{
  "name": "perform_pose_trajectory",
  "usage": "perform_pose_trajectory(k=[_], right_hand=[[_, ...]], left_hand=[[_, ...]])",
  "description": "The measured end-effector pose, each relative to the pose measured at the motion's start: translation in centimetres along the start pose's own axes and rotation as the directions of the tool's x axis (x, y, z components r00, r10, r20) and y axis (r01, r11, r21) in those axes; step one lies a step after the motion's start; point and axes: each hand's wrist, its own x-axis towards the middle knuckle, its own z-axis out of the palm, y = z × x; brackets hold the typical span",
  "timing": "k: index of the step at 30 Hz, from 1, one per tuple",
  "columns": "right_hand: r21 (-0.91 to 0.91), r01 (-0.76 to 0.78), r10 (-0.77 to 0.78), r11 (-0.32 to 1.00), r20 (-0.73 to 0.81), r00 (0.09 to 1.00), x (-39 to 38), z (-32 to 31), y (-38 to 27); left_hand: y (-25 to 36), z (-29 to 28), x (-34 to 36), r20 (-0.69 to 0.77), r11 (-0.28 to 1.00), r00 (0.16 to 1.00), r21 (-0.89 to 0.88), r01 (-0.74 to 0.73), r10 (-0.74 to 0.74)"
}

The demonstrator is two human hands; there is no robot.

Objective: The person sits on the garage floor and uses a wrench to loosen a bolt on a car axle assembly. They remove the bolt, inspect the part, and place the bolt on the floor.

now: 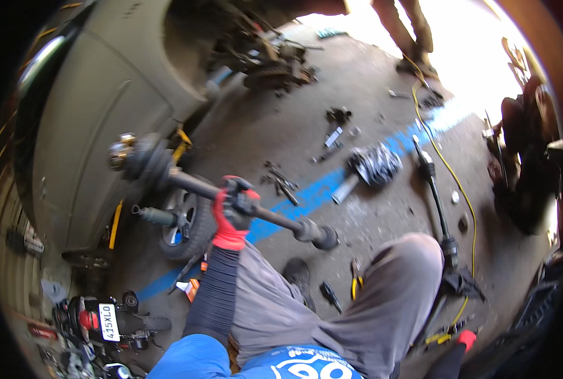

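Red-and-black glove fabric covers the left hand (235, 207), its fingers closed firmly round the bare middle of a CV axle (199, 185) held above the floor (357, 234). From that grip the axle's long axis runs both ways — up-left to a thick rubber-booted joint (146, 159) with a shiny metal end, near the grey car's body panel (124, 69), and down-right to a slimmer end (325, 238) in front of the knees. The right hand (466, 340), only a patch of red glove, is well apart at lower right, near a yellow-handled tool (444, 338); whether it grips anything I cannot tell. Farther out, a second axle (440, 202) lies on the floor. As for containers, a crumpled dark plastic bag (376, 165) and an orange-and-white box (191, 289) — contents hidden in both.
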Motion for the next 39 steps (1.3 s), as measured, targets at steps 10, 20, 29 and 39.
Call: perform_pose_trajectory(k=[10,20,29,39], right_hand=[[0.96,0.189,-0.219,-0.205,-0.233,0.947,-5.9,-22.3,-26.9],[0.899,0.403,-0.805,-0.169,-0.362,0.471,-21.6,-42.3,-49.9],[0.908,0.208,-0.759,-0.364,-0.419,0.499,-28.0,-40.9,-56.8],[0.831,-0.49,-0.964,-0.265,-0.242,0.11,-27.9,-37.7,-56.4]], left_hand=[[-0.7,2.8,-0.2,0.044,0.978,0.999,0.208,-0.019,0.01],[-2.3,1.4,-0.6,-0.075,0.926,0.99,0.366,-0.087,0.123],[-1.7,5.0,-0.1,-0.138,0.828,0.961,0.545,-0.129,0.24],[-1.2,7.9,-1.0,-0.126,0.788,0.952,0.596,-0.154,0.281]])
